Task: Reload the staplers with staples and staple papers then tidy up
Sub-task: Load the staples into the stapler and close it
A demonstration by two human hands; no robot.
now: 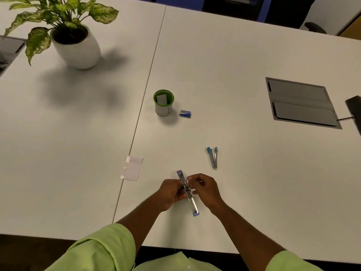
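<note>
A purple stapler (190, 202) is swung fully open, flat and long, near the table's front edge. My left hand (170, 191) grips it at the hinge from the left. My right hand (205, 189) pinches at the same hinge area from the right; whether it holds staples is too small to tell. A second stapler (213, 157), blue and metal, lies shut on the table to the right and beyond my hands. A small blue staple box (185, 114) sits further back. Small white papers (131, 168) lie to the left of my hands.
A green-rimmed cup (163, 103) with a white card inside stands beside the staple box. A potted plant (76, 45) in a white pot is at the back left. A grey cable hatch (301, 103) is set into the table at right, with a dark object (354, 108) at the right edge.
</note>
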